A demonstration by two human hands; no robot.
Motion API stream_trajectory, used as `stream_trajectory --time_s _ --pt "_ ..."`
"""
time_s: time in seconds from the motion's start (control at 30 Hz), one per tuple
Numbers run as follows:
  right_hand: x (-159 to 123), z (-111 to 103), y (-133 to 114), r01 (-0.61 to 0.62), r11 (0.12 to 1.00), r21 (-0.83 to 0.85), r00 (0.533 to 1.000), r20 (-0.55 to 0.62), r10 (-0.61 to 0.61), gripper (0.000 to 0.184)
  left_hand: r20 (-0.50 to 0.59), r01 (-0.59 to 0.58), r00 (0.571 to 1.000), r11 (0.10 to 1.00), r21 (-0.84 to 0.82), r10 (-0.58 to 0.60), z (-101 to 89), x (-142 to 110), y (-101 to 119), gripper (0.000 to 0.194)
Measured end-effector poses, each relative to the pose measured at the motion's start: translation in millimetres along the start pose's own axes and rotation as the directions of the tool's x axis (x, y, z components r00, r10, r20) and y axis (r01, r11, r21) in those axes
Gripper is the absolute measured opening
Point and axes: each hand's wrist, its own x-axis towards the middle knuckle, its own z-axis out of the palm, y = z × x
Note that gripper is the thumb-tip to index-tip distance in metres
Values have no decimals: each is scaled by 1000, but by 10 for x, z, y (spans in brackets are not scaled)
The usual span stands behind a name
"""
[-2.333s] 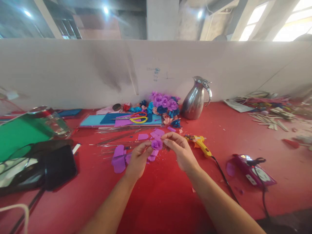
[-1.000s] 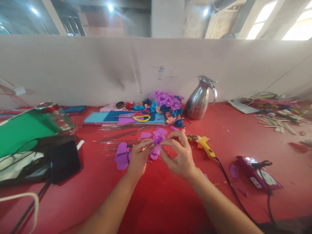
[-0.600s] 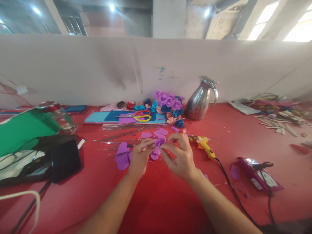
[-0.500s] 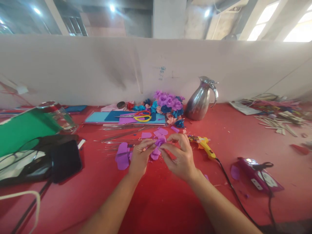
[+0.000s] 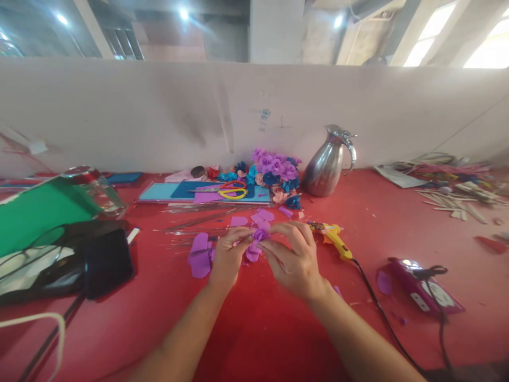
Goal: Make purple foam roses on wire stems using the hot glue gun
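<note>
Between my hands, above the red table, is a small purple paper flower (image 5: 260, 235). My left hand (image 5: 231, 249) pinches its left side with thumb and fingertips. On the other side my right hand (image 5: 294, 254) grips a petal edge between thumb and forefinger. Loose purple paper petals (image 5: 263, 216) lie behind and under the flower, and a stack of cut purple pieces (image 5: 200, 255) lies left of my left hand. A yellow glue gun (image 5: 336, 240) rests right of my right hand, its black cord running toward the front.
Scissors (image 5: 233, 192) lie on coloured paper sheets (image 5: 159, 192), beside finished paper flowers (image 5: 274, 167). A steel jug (image 5: 326, 164) stands behind. Thin wires (image 5: 186, 231) spread at centre left; a phone (image 5: 109, 263) and glass jar (image 5: 95, 191) are left, a pink power socket (image 5: 425, 289) right.
My right hand's fingers have drawn in closer around the flower's right side, and more of the flower's curled petals shows. My left hand has barely moved.
</note>
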Motion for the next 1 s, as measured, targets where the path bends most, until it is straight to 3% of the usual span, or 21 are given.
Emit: stream_trajectory --time_s 0.2,0.33,0.5,0.63,1.0 --pt "17 -29 -10 10 995 95 1000 -22 -8 17 -2 -7 1000 1000 26 7 0 -2 -5 9" --pt "75 -102 11 -158 953 260 985 -20 169 12 47 -6 999 1000 22 5 -4 17 3 10" --pt "146 -134 109 -326 874 362 945 141 294 18 118 25 993 999 22 -27 -15 40 -23 12" --pt "163 -129 159 -342 871 354 937 204 285 21 127 28 991 998 48 -34 -20 47 -55 11" --pt "170 -205 274 -227 939 259 925 360 124 28 209 -139 974 962 235 90 -80 103 -7 15"
